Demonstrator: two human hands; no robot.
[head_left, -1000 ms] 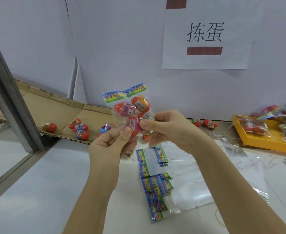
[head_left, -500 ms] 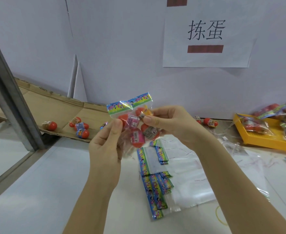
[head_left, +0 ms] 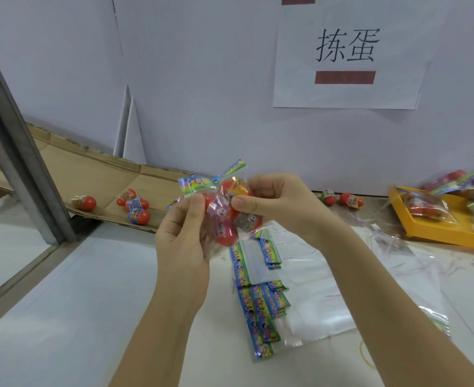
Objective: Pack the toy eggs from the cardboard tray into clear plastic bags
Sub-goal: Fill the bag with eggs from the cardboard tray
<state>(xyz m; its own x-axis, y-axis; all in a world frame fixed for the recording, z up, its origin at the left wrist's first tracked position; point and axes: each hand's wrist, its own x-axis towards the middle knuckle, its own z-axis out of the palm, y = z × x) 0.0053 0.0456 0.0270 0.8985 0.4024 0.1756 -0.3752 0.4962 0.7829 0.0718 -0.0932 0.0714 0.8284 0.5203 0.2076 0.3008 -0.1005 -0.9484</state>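
Left hand [head_left: 184,236] and right hand [head_left: 275,202] raised, both pinching the filled bag [head_left: 224,208].

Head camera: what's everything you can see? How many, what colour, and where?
Held bag: one, clear with rainbow top, red eggs inside, held up mid-picture.
Cardboard: one, brown, back left.
Loose eggs: four, red, on the cardboard; a fifth partly hidden.
Wall eggs: two, red, by the back wall.
Empty bags: a stack, clear with rainbow tops, on the white table.
Yellow tray: one, far right.
Packed bags: several, count unclear, in the tray.
Sign: one, white, on the wall.
Post: one, grey, left.
Left hand: pinches the bag's left side.
Right hand: pinches its right side.
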